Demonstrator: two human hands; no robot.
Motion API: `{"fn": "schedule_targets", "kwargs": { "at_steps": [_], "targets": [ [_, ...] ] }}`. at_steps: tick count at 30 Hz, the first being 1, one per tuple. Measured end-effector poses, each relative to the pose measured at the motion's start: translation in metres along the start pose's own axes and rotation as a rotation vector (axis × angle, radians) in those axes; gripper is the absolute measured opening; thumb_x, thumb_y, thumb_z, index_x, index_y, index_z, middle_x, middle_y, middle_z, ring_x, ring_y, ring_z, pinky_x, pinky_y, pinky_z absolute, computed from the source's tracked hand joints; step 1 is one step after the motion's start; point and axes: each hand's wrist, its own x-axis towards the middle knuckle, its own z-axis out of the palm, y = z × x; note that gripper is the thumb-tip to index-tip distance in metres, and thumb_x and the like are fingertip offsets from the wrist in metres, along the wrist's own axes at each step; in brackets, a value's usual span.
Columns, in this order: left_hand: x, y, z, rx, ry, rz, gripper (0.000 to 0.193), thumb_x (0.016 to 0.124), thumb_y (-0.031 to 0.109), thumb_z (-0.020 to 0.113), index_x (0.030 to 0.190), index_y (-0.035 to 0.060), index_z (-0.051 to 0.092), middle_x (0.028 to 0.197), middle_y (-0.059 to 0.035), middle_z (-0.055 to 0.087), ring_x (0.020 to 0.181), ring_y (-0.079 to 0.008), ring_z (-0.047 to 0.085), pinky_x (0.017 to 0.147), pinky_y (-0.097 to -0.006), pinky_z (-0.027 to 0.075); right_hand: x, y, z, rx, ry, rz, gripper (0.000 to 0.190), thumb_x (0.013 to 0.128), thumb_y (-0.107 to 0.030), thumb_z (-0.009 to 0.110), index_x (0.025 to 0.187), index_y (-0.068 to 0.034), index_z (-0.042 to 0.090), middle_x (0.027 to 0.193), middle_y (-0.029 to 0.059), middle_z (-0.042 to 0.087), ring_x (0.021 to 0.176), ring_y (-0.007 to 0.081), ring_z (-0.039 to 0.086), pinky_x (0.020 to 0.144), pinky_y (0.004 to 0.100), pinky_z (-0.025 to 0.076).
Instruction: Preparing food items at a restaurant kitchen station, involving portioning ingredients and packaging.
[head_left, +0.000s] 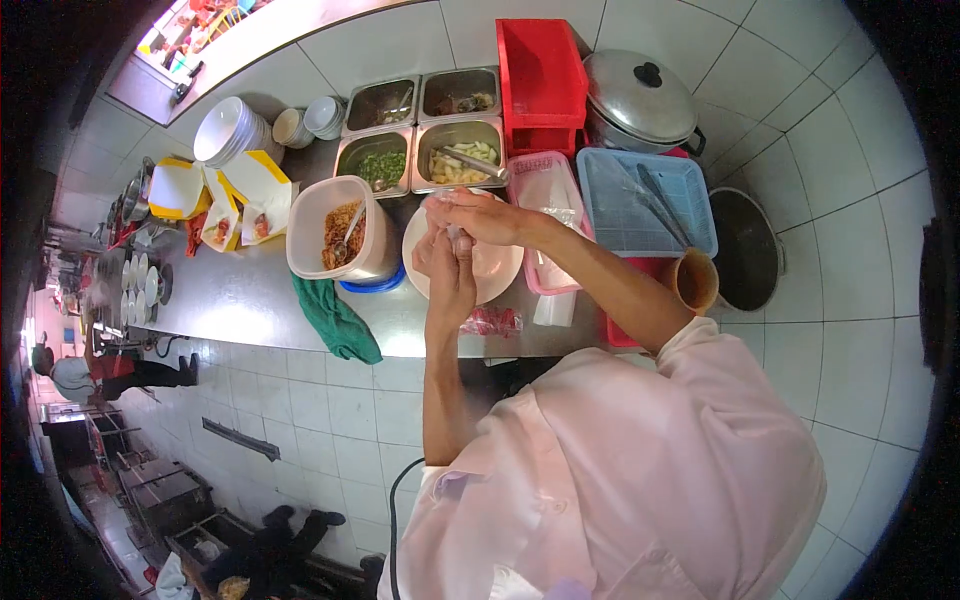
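Observation:
My left hand (448, 277) and my right hand (476, 216) meet over a pale round bowl (501, 262). Both sets of fingers grip a small clear plastic bag (452, 229); its contents are hidden by the fingers. Left of the bowl stands a white plastic tub (304, 240) of brown crumbly food with a spoon in it, near a blue lid (375, 283). Behind my hands are steel pans, one with chopped greens (381, 169), one with pale cut pieces (466, 161) and tongs (476, 163). A red and clear plastic packet (491, 322) lies in front of the bowl.
Right are a pink basket (532, 281) with plastic bags, a blue basket (637, 238) with tongs, red bins (541, 75), a lidded pot (641, 97) and a deep pot (742, 247). Left are a green cloth (337, 322), yellow-edged cartons (259, 187) and stacked bowls (229, 135). Other people are farther left.

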Motion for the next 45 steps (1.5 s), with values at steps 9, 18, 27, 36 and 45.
{"fn": "schedule_targets", "kwargs": {
  "at_steps": [9, 18, 27, 36, 45],
  "targets": [
    [0.008, 0.014, -0.002, 0.146, 0.048, 0.106, 0.032, 0.106, 0.024, 0.032, 0.115, 0.0000, 0.051, 0.105, -0.0133, 0.051, 0.113, -0.0304, 0.038, 0.101, -0.0429, 0.022, 0.001, 0.014, 0.003, -0.029, 0.096, -0.207, 0.047, 0.102, -0.046, 0.039, 0.086, -0.005, 0.056, 0.077, 0.0023, 0.055, 0.070, 0.0118, 0.052, 0.064, 0.0305, 0.046],
    [0.000, -0.002, -0.003, 0.103, -0.058, 0.054, 0.026, 0.104, 0.022, 0.040, 0.109, 0.0012, 0.056, 0.122, -0.0151, 0.046, 0.120, -0.0318, 0.035, 0.105, -0.0425, 0.022, 0.014, 0.036, -0.005, 0.285, -0.039, -0.165, 0.033, 0.103, -0.035, 0.042, 0.093, -0.007, 0.057, 0.093, 0.0036, 0.052, 0.086, 0.0130, 0.049, 0.083, 0.0281, 0.040],
    [-0.019, -0.015, -0.001, -0.159, -0.152, -0.117, 0.027, 0.099, 0.011, 0.040, 0.121, -0.0012, 0.050, 0.131, -0.0177, 0.045, 0.125, -0.0342, 0.038, 0.108, -0.0405, 0.027, -0.033, -0.045, 0.016, -1.239, 0.082, -0.917, 0.013, 0.082, -0.024, 0.058, 0.088, -0.014, 0.063, 0.095, 0.0003, 0.062, 0.104, 0.0215, 0.056, 0.105, 0.0497, 0.028],
    [-0.007, -0.006, -0.001, 0.319, -0.029, 0.081, 0.039, 0.098, 0.010, 0.045, 0.136, 0.0041, 0.042, 0.134, -0.0174, 0.040, 0.126, -0.0342, 0.031, 0.109, -0.0449, 0.017, -0.018, -0.027, -0.005, -1.922, -0.283, -0.636, 0.014, 0.075, -0.024, 0.068, 0.086, -0.018, 0.062, 0.083, -0.0048, 0.056, 0.093, 0.0149, 0.054, 0.102, 0.0390, 0.028],
    [0.001, 0.011, -0.007, 0.268, 0.118, -0.019, 0.024, 0.096, 0.016, 0.053, 0.119, 0.0109, 0.057, 0.132, -0.0127, 0.041, 0.135, -0.0321, 0.028, 0.110, -0.0576, 0.009, -0.003, -0.060, -0.027, -1.383, -0.525, -0.298, 0.017, 0.094, -0.020, 0.048, 0.089, -0.006, 0.054, 0.083, 0.0116, 0.057, 0.085, 0.0292, 0.055, 0.082, 0.0454, 0.033]
  ]
}}
